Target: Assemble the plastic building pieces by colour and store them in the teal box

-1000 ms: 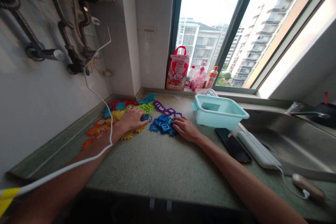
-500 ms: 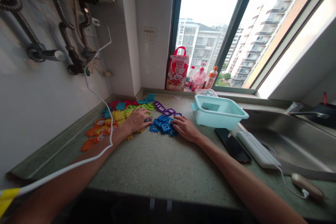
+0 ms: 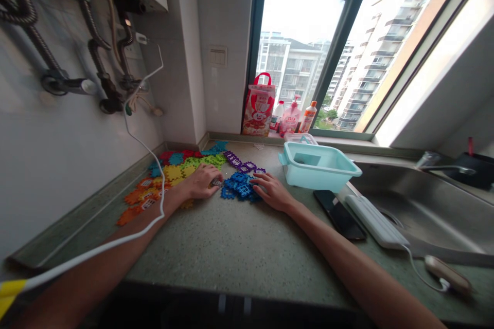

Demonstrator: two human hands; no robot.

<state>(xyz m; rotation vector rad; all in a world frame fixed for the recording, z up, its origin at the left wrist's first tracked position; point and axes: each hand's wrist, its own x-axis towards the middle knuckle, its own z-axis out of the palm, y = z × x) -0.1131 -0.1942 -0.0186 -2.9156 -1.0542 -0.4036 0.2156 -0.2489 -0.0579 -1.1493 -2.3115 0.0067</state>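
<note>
On the countertop, my left hand (image 3: 203, 181) has its fingers curled around a small pale, patterned piece (image 3: 216, 183), mostly hidden by the fingers. Yellow toothed plastic building pieces (image 3: 175, 172) lie beside and partly under that hand. A loose pile of blue interlocking building pieces (image 3: 240, 185) sits between my two hands. My right hand (image 3: 272, 190) rests at the pile's right side, fingers stretched out and touching its edge. Purple pieces (image 3: 244, 166) lie just behind the blue ones. Orange pieces (image 3: 133, 211) are spread near my left forearm, with green pieces (image 3: 212, 161) farther back.
A light-blue plastic bin (image 3: 322, 177) stands right of my right hand. A black phone (image 3: 338, 215) and a white power strip (image 3: 374, 221) lie beside the sink (image 3: 428, 205). A white cable (image 3: 116, 240) passes over my left forearm. Bottles (image 3: 290, 121) stand on the windowsill.
My left hand has closed more and turned slightly, with the pale piece showing at its fingertips. My right hand has barely moved. The whole view has shifted slightly.
</note>
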